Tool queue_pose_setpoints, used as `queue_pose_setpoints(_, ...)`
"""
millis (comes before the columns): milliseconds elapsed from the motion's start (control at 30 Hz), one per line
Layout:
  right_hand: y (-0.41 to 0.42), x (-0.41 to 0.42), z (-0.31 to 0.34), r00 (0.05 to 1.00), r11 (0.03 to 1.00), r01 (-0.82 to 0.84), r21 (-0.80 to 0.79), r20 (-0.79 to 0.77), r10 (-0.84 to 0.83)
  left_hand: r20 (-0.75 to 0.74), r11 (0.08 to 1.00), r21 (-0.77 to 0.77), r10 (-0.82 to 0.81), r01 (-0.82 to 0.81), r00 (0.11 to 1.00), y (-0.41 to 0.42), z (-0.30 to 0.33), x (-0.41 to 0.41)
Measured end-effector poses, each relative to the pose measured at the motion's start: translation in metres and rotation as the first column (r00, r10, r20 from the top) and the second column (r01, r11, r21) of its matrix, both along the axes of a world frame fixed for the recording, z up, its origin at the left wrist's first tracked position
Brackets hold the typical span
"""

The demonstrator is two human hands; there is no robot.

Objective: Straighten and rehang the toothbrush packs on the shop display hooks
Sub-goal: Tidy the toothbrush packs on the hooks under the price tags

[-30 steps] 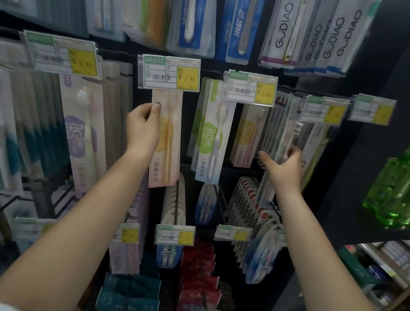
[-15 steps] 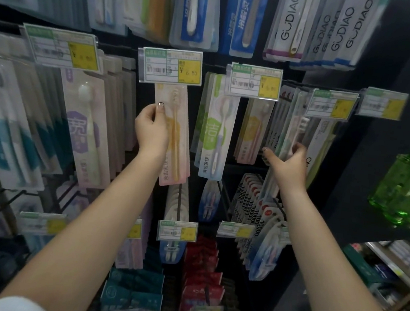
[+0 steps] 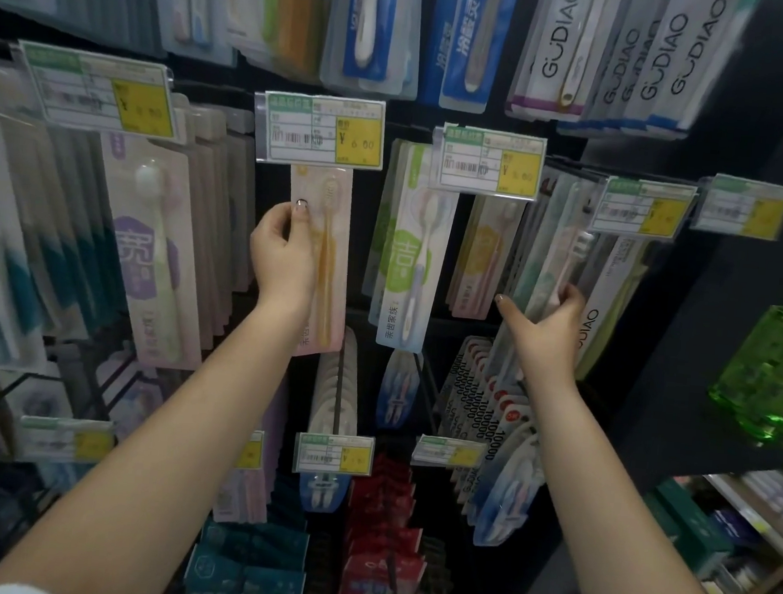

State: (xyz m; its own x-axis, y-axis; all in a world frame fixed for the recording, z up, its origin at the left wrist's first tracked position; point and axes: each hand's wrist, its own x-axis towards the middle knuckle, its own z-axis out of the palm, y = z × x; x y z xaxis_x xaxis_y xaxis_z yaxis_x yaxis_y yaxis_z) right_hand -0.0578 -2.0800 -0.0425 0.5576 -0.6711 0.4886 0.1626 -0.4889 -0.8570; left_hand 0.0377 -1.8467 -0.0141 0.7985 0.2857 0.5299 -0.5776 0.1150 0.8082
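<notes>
Judging from how the packs lie now, the job looks partly done. The rows to the outer side of the left hand (image 3: 284,259) hang in fairly even stacks, while the fanned packs (image 3: 545,244) around the right hand (image 3: 546,324) slant and splay apart, so that group seems left to tidy. The lower hooks below both wrists also carry leaning packs, likely waiting.

The left hand is closed on the left edge of the pink toothbrush pack (image 3: 320,252), thumb tip on its front face and the other fingers curled behind the edge, as far as can be seen. The pack hangs upright, its top tucked behind the price label (image 3: 319,130) just above the thumb; whether its hole sits on the hook cannot be told, since the label hides it.

The right hand is half open, fingers spread. Its index finger (image 3: 505,304) points toward the left hand, away from the packs, while the thumb and remaining fingers press against the lower parts of the slanted packs in front of the palm. It seems to be gathering or steadying them, not pinching any single one; I cannot tell whether any pack is truly gripped.
</notes>
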Motion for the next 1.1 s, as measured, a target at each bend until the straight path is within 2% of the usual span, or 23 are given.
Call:
queue_pose_setpoints(267, 0.002, 0.004, -0.001, 0.998, 1.000, -0.008, 0.027, 0.057, 0.007, 0.043, 0.999, 0.003, 0.043, -0.043, 0.998, 0.001, 0.000, 0.003)
queue_pose_setpoints(533, 0.009, 0.001, -0.006, 0.990, 0.991, 0.117, -0.064, 0.089, -0.111, 0.087, 0.995, -0.025, 0.094, -0.092, 0.992, -0.002, -0.004, 0.000)
queue_pose_setpoints(767, 0.010, 0.001, -0.006, 0.991, 0.993, 0.099, -0.062, 0.098, -0.093, 0.147, 0.988, -0.047, 0.153, -0.147, 0.977, -0.004, -0.001, -0.003)
queue_pose_setpoints(1100, 0.009, 0.003, -0.006, 0.993, 0.994, 0.100, -0.054, 0.074, -0.096, 0.103, 0.975, -0.130, 0.195, -0.181, 0.975, -0.006, -0.003, -0.011)
